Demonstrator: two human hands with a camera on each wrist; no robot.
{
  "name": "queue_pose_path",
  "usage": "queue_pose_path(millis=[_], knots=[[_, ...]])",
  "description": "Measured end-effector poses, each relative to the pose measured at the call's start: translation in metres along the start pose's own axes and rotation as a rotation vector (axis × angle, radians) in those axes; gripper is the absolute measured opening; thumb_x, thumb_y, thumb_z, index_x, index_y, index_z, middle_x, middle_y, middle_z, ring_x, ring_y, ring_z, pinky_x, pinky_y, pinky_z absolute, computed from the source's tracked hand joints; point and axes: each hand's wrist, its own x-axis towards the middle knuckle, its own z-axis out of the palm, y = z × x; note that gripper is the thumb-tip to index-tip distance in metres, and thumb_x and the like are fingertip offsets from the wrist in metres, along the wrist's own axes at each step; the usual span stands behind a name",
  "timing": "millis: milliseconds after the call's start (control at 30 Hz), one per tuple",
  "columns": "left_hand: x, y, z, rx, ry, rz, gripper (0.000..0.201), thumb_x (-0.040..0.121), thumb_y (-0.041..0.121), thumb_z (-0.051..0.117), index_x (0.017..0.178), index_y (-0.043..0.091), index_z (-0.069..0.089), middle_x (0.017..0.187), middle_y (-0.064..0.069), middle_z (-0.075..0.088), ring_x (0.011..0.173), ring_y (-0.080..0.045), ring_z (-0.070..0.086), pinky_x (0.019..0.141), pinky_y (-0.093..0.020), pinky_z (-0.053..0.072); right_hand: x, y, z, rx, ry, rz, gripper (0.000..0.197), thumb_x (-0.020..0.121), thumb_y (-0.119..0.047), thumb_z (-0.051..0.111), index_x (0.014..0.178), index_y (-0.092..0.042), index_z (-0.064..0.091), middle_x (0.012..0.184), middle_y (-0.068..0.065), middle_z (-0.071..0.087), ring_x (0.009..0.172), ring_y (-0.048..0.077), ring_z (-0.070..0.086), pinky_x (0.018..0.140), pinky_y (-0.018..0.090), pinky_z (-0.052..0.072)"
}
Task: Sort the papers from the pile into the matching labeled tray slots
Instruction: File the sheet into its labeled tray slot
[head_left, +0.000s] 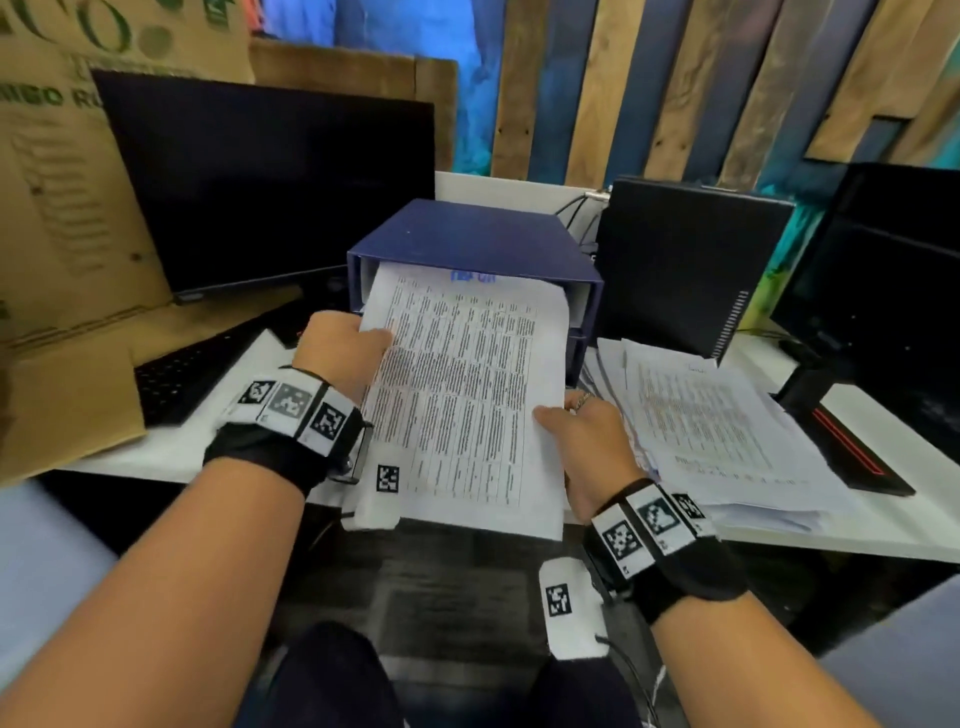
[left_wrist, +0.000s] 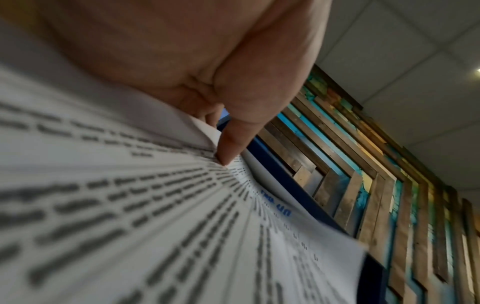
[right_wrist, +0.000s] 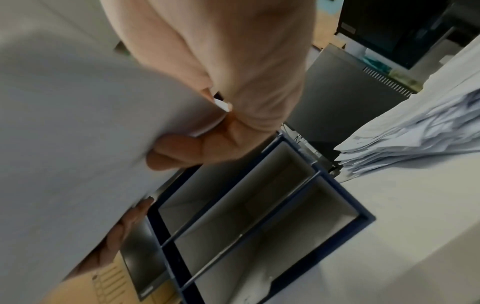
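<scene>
Sheet (head_left: 462, 395), thin and limp, sags before the blue tray (head_left: 467, 239); left hand (head_left: 340, 353) and right hand (head_left: 587, 441) pinch opposite edges, judged necessary against buckling.

Left hand (left_wrist: 182, 61) at twelve o'clock, thumb (left_wrist: 233, 144) pressed down on printed sheet (left_wrist: 130, 216), fingers under its edge. Text blurred; blue lettering toward four o'clock. Dark blue tray edge (left_wrist: 280, 164) just beyond paper. Striped wooden wall (left_wrist: 376, 174) toward three o'clock, ceiling tiles (left_wrist: 415, 51) at two.
</scene>
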Motion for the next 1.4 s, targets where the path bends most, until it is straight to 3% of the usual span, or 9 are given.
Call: queue_pose_path(millis=[167,333,400,500,700,833,1000,1133,1400], knots=[[0.01,0.006,-0.014,0.016,-0.026,0.028,0.02,0.083,0.034,0.058,0.077,0.015,0.061,0.074,-0.004,0.049,0.067,-0.019,0.047,0.061,-0.032,0.036,0.017,-0.02,0.007,0.007,0.059,-0.016,0.012,0.095,-0.009,0.058,0.099,-0.012,0.069,0.096,0.006,0.077,0.091,0.028,0.074,0.085,0.051,0.059],[-0.009,0.002,-0.025,-0.061,-0.247,-0.09,0.016,0.094,0.033,0.061,0.097,0.019,0.067,0.095,-0.005,0.073,0.085,-0.031,0.071,0.078,-0.04,0.059,0.04,-0.047,0.013,-0.014,0.135,-0.092,0.013,0.094,-0.008,0.058,0.088,-0.009,0.069,0.091,0.006,0.076,0.088,0.026,0.074,0.084,0.049,0.06],[-0.013,0.0,-0.022,-0.126,-0.291,-0.124,0.008,0.095,0.021,0.061,0.101,0.023,0.067,0.09,-0.004,0.076,0.07,-0.024,0.074,0.063,-0.034,0.062,0.049,-0.059,0.011,0.009,0.188,-0.097,0.019,0.095,-0.008,0.058,0.077,-0.01,0.064,0.079,0.001,0.073,0.077,0.02,0.072,0.078,0.04,0.061],[-0.005,-0.002,-0.012,-0.269,-0.148,-0.053,0.015,0.096,0.008,0.057,0.101,0.017,0.067,0.094,-0.01,0.074,0.05,-0.012,0.064,0.042,-0.018,0.05,0.054,-0.066,0.006,0.006,0.214,-0.08,0.012,0.087,-0.018,0.066,0.078,-0.011,0.062,0.074,0.006,0.067,0.071,0.025,0.069,0.073,0.044,0.059],[0.014,0.015,0.011,-0.256,0.153,0.086,0.023,0.097,0.011,0.053,0.077,0.017,0.061,0.08,-0.005,0.072,0.054,-0.014,0.07,0.059,-0.033,0.059,0.034,-0.059,0.002,0.061,0.199,-0.136,0.02,0.09,-0.005,0.065,0.106,-0.013,0.056,0.067,0.007,0.069,0.047,0.015,0.056,0.045,0.026,0.042],[0.019,0.024,0.022,-0.235,0.272,0.18,0.034,0.094,0.027,0.06,0.063,0.013,0.056,0.057,-0.001,0.063,0.056,-0.014,0.072,0.046,-0.023,0.05,0.048,-0.072,0.013,-0.056,0.29,-0.27,0.011,0.087,0.0,0.066,0.091,-0.01,0.068,0.075,0.01,0.073,0.052,0.013,0.064,0.052,0.025,0.051],[0.012,0.008,0.024,0.149,0.432,0.432,0.016,0.09,0.027,0.068,0.104,0.02,0.068,0.103,0.004,0.067,0.093,-0.014,0.062,0.084,-0.02,0.042,0.057,-0.063,0.012,-0.309,0.286,-0.361,0.013,0.09,-0.009,0.066,0.097,-0.018,0.071,0.077,-0.001,0.074,0.065,0.008,0.073,0.073,0.034,0.063],[0.0,0.004,0.04,0.58,0.196,0.698,0.022,0.093,0.037,0.059,0.098,0.021,0.072,0.096,0.004,0.07,0.096,-0.023,0.06,0.082,-0.036,0.049,0.053,-0.051,0.014,-0.455,0.241,-0.4,0.022,0.091,-0.015,0.064,0.111,-0.016,0.074,0.087,-0.006,0.075,0.077,0.011,0.073,0.085,0.038,0.061],[0.038,0.02,0.051,1.006,-0.082,0.638,0.051,0.1,0.046,0.015,0.107,0.021,0.059,0.114,-0.001,0.066,0.107,-0.031,0.059,0.103,-0.051,0.036,0.057,-0.06,0.023,-1.181,0.156,-0.757,0.034,0.1,-0.034,0.053,0.124,-0.016,0.07,0.124,0.002,0.061,0.116,0.025,0.051,0.098,0.037,0.043]])
